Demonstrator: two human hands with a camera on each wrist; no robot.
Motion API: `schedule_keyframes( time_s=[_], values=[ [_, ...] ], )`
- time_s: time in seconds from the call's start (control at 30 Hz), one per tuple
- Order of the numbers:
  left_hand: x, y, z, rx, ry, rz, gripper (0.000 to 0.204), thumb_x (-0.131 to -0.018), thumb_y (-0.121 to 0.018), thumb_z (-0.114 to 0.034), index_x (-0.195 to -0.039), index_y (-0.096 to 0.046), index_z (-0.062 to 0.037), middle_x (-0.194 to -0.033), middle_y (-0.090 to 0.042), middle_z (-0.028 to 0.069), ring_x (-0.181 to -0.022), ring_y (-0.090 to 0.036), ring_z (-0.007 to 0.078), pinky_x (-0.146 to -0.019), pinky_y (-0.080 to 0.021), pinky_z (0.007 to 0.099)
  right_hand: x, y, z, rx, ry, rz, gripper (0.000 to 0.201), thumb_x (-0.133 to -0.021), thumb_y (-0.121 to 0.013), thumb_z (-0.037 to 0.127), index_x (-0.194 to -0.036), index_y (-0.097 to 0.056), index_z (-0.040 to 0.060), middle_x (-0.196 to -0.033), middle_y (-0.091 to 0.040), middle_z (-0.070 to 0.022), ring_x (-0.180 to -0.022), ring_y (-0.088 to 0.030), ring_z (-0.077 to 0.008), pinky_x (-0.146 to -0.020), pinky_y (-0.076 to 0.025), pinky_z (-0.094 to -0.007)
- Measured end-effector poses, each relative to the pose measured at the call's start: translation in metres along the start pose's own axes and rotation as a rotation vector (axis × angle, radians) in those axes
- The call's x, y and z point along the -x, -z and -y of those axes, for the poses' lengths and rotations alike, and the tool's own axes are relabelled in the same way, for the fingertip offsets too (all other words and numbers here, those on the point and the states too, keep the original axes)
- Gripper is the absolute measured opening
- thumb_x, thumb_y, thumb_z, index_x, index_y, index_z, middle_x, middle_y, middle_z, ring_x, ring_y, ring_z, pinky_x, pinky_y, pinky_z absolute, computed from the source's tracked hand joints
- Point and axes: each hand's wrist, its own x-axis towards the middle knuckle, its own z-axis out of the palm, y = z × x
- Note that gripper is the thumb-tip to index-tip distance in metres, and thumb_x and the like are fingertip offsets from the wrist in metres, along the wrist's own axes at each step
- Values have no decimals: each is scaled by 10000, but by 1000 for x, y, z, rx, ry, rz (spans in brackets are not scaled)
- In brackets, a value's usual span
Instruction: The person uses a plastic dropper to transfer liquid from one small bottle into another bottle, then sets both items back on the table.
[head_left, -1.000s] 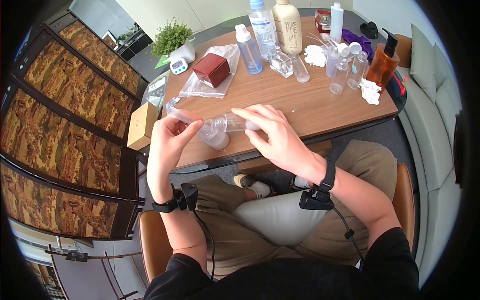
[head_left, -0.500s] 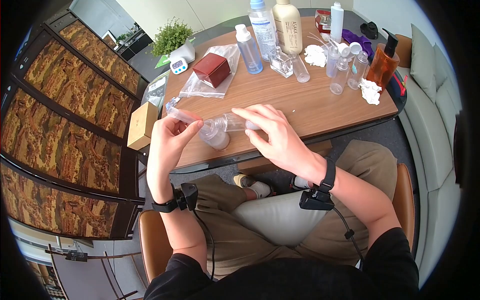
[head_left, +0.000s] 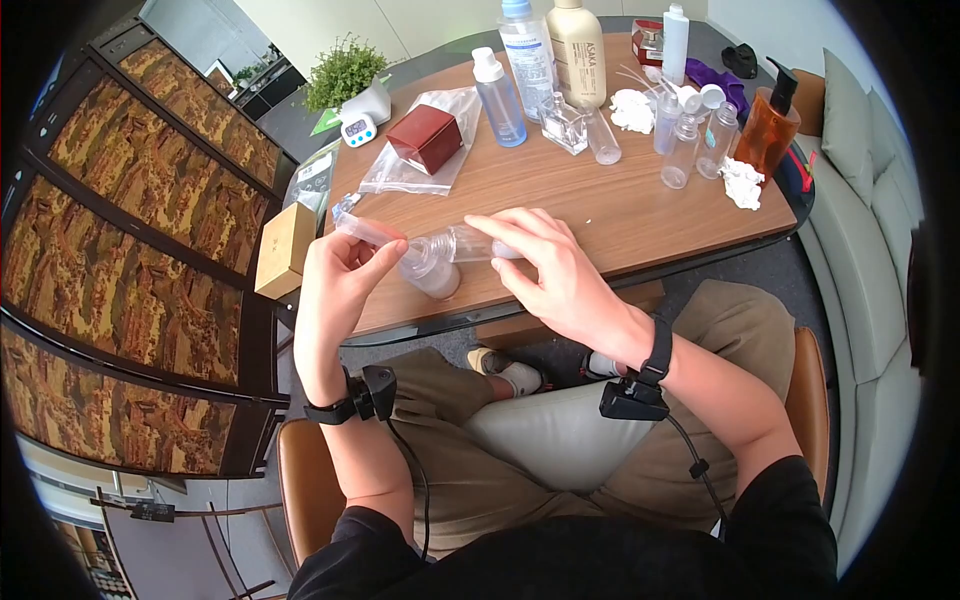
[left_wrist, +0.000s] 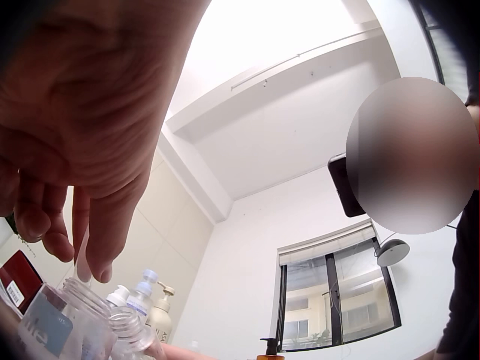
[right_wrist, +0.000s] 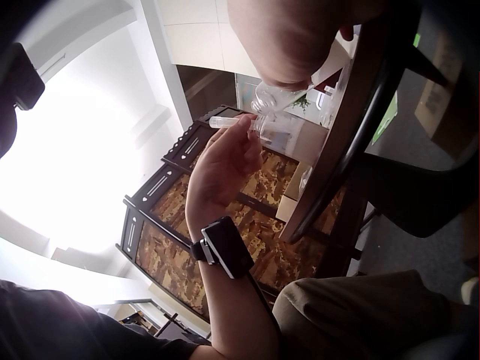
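Note:
A wide clear bottle (head_left: 431, 276) with cloudy contents stands near the table's front edge. My left hand (head_left: 338, 285) pinches a translucent tube (head_left: 368, 231) between thumb and fingers, over that bottle's mouth. In my right hand (head_left: 556, 265) a smaller clear bottle (head_left: 467, 244) lies nearly sideways, its neck at the wide bottle's mouth. The left wrist view shows the wide bottle (left_wrist: 56, 330) beside the smaller bottle's neck (left_wrist: 125, 321); whether the two touch I cannot tell. In the right wrist view the tube (right_wrist: 224, 121) sticks out past my left fingers.
A dark red box (head_left: 424, 139) lies on a plastic bag, next to a small timer (head_left: 357, 130). Tall bottles (head_left: 526, 55) stand at the back. Several small clear bottles (head_left: 679, 155), crumpled tissues (head_left: 741, 184) and an amber pump bottle (head_left: 767, 130) are at the right. A cardboard box (head_left: 284, 252) sits left.

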Motion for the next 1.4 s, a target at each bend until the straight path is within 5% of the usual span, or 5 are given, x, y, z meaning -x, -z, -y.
schedule_keyframes(
  time_s=[1.4],
  values=[
    [0, -1, -4, -5, -7, 1, 194, -1007, -835, -174, -1063, -824, 11, -743, -621, -79, -686, -452, 5, -606, -347, 240, 1, 0, -1, 10, -4, 1, 547, -981, -657, -5, -1523, -648, 65, -1258, -678, -119, -1170, -638, -295, -1114, -467, -439]
  ],
)
